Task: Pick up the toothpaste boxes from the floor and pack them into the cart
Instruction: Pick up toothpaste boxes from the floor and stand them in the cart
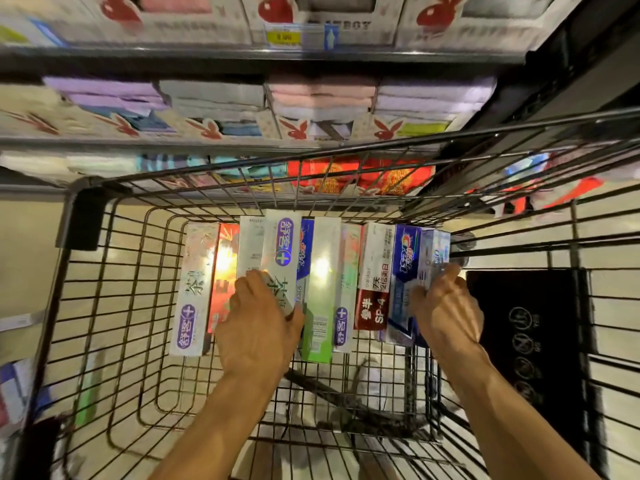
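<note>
Already our boxes [325,278] lie in a row on the cart's far floor, long sides touching, their far ends toward the front wall. Our left hand [258,317] is curled over a white box [282,247] that lies tilted across the tops of its neighbours, fingers on its face and thumb at its right edge. Our right hand [446,306] clamps the end box [434,251], the pale blue one at the right of the row, with fingers round its outer side and thumb on the inner side.

We judge these to be light, stiff cartons with glossy faces. They should lift easily, slide readily on one another, and dent at the corners if squeezed hard. The sound hold is across the narrow width near the middle, thumb against fingers, keeping off the end flaps.

For room, the cart [81,220] has bare wire floor left of the row and all along the near side, so the white box could go down flat there. The right is tight: the end box sits near the side wire, with a black flap [526,323] just beyond, and knuckles may catch. The rim bar crosses above the far ends, and a shelf [207,143] stands close behind. Blurred shapes low at left outside the cart may be more boxes; we cannot tell.
</note>
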`<state>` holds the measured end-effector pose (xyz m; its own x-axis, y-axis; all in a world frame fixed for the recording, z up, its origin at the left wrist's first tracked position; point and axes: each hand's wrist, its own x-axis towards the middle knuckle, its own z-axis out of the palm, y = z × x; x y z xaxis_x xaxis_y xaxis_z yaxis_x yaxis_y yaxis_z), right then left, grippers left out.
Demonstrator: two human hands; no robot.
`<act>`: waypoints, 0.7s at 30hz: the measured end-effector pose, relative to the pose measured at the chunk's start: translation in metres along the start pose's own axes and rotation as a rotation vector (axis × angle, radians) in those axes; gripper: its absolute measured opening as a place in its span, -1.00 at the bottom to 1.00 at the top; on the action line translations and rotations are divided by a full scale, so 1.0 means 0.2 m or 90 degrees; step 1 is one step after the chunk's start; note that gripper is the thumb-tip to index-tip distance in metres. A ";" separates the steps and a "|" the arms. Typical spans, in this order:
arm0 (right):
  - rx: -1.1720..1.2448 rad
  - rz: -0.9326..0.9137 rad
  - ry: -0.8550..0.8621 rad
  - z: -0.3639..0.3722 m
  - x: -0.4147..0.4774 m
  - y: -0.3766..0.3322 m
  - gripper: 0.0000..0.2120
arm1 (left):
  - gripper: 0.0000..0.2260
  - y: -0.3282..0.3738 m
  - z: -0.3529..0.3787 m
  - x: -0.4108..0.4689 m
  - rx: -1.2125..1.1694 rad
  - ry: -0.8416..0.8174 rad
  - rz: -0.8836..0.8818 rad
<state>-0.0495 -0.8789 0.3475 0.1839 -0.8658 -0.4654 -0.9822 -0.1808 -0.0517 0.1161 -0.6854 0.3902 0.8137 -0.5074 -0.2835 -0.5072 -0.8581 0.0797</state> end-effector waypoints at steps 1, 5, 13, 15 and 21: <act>-0.005 0.000 -0.003 0.00 0.00 0.00 -0.43 | -0.41 0.01 0.00 0.00 0.005 -0.002 0.001; 0.022 0.004 -0.008 -0.02 0.01 -0.02 -0.41 | -0.35 0.01 -0.01 -0.01 0.004 -0.015 0.002; -0.028 -0.108 0.035 -0.59 -0.19 -0.12 -0.62 | -0.40 0.12 -0.59 -0.04 0.054 0.001 0.038; -0.053 -0.153 0.063 -0.83 -0.29 -0.16 -0.60 | -0.41 0.18 -0.84 -0.07 0.060 0.018 0.070; -0.088 -0.304 0.168 -1.63 -0.69 -0.29 -0.61 | -0.40 0.33 -1.67 -0.25 0.052 0.117 0.123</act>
<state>-0.0054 -0.9009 0.7021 0.6281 -0.7569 -0.1807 -0.7763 -0.6255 -0.0782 0.1371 -0.7423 0.7286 0.7338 -0.6732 -0.0910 -0.6731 -0.7387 0.0366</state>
